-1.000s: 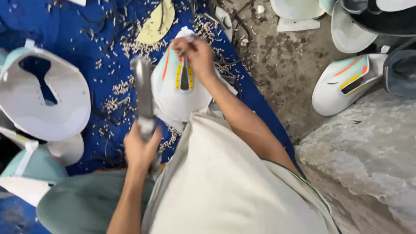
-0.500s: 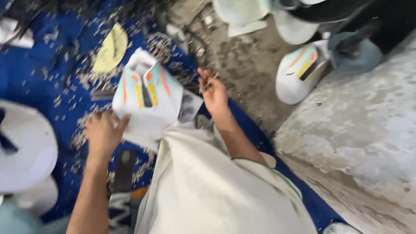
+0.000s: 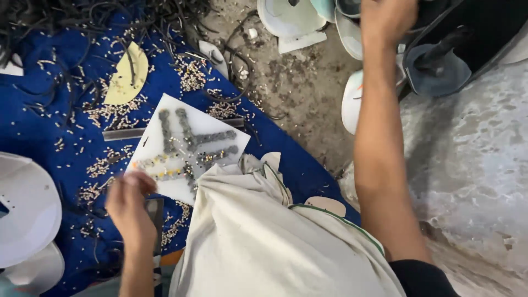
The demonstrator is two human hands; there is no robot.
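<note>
My left hand (image 3: 130, 210) is blurred and hovers at the lower left corner of a white square board (image 3: 165, 187); its fingers are loosely curled and nothing shows in them. Rows of small grey metal pieces lie on the board. A dark flat tool (image 3: 154, 215) rests on the blue cloth (image 3: 49, 121) just right of that hand. My right arm stretches far up to the top edge, where my right hand (image 3: 386, 17) sits over a stack of white shell pieces (image 3: 291, 16) beside a black tub (image 3: 484, 27). Its fingers are hidden.
A cream cloth (image 3: 264, 242) covers my lap. Large white shells (image 3: 27, 209) lie at the left, a yellowish half-round piece (image 3: 126, 80) and black strips (image 3: 66, 16) at the top left. Another white shell (image 3: 350, 102) sits behind my right arm. A rough grey slab (image 3: 473, 165) fills the right.
The striped white shell that lay on the board is gone and the board is bare. My right hand has swung from the centre up to the far top. My left hand dropped lower.
</note>
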